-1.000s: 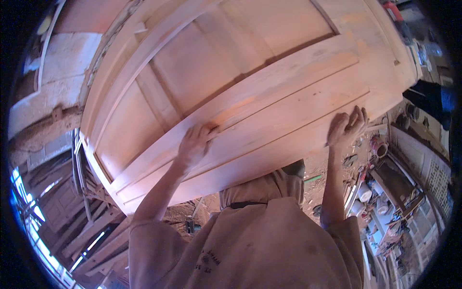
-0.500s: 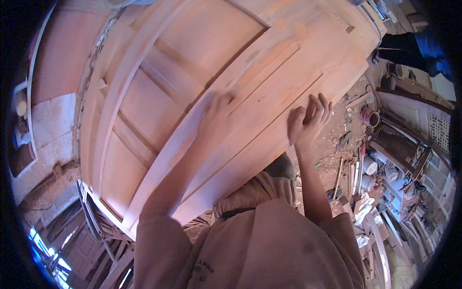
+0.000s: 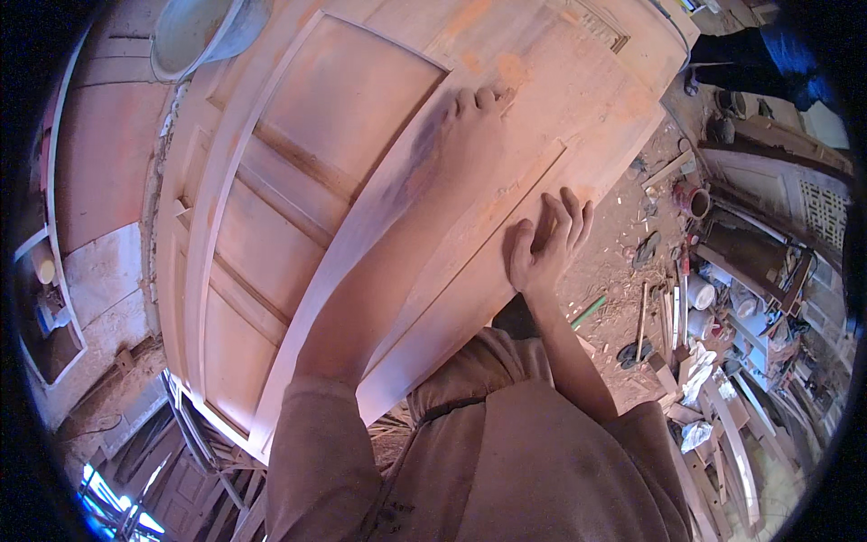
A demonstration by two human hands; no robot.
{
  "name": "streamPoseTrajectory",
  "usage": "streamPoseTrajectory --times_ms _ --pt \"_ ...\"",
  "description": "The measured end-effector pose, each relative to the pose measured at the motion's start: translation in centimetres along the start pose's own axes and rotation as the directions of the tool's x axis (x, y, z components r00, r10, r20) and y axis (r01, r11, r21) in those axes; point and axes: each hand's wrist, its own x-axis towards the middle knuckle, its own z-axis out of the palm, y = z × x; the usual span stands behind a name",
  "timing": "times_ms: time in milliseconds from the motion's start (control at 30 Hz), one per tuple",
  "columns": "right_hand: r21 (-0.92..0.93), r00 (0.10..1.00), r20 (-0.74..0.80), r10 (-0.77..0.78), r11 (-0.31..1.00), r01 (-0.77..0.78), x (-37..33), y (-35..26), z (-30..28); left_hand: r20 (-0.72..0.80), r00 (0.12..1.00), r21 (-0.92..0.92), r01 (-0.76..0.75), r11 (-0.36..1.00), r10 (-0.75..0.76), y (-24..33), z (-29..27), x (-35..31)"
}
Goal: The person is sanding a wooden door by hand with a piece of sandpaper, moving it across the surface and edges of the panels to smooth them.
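A large reddish-brown wooden door (image 3: 289, 208) with recessed panels lies flat in front of me, streaked with pale orange dust. My left hand (image 3: 474, 122) is far out over its smooth, broad board, palm down, with the fingers bent against the surface. Whatever lies under those fingers is hidden from me. At the door's near right edge rests my right hand (image 3: 548, 244), its fingers spread and slightly curved, holding nothing. A thin groove runs along the board between the two hands.
A grey bucket (image 3: 203, 41) stands at the far left. Litter, a green stick (image 3: 589, 312) and a red can (image 3: 692, 200) lie on the dusty floor to the right. Timber offcuts (image 3: 722, 443) are heaped nearer me. Another person's dark-clothed legs (image 3: 736, 63) show at far right.
My left hand has slid away from me and to the right along the board. The right hand stays at the door's edge, and the view has shifted somewhat.
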Motion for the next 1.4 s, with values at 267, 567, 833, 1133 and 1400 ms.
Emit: streamPoseTrajectory --times_ms 267,567,833,1133,1400 --pt "0.013 0.998 -0.004 0.063 0.998 -0.063 -0.1 0.3 0.3 0.035 0.999 0.203 0.016 0.979 -0.024 -4.3 0.3 -7.4" --pt "0.024 0.999 0.032 0.026 0.999 -0.026 -0.2 -0.2 -0.3 0.031 0.997 0.019 0.067 0.998 -0.068 0.0 0.4 0.0" --pt "0.005 0.999 0.021 0.036 0.999 -0.037 0.0 0.1 -0.2 -0.022 0.992 0.181 -0.117 0.976 0.123 -3.5 0.1 -4.9" --pt "0.001 0.999 -0.002 -0.046 0.999 0.046 -0.2 -0.7 -0.3 -0.046 0.999 0.225 -0.001 0.974 0.012 -0.7 -0.4 -2.3" --pt "-0.051 0.995 -0.01 -0.101 0.994 0.101 -0.7 -1.1 -0.1 -0.136 0.984 0.151 -0.095 0.984 0.116 -0.8 1.7 -0.5"
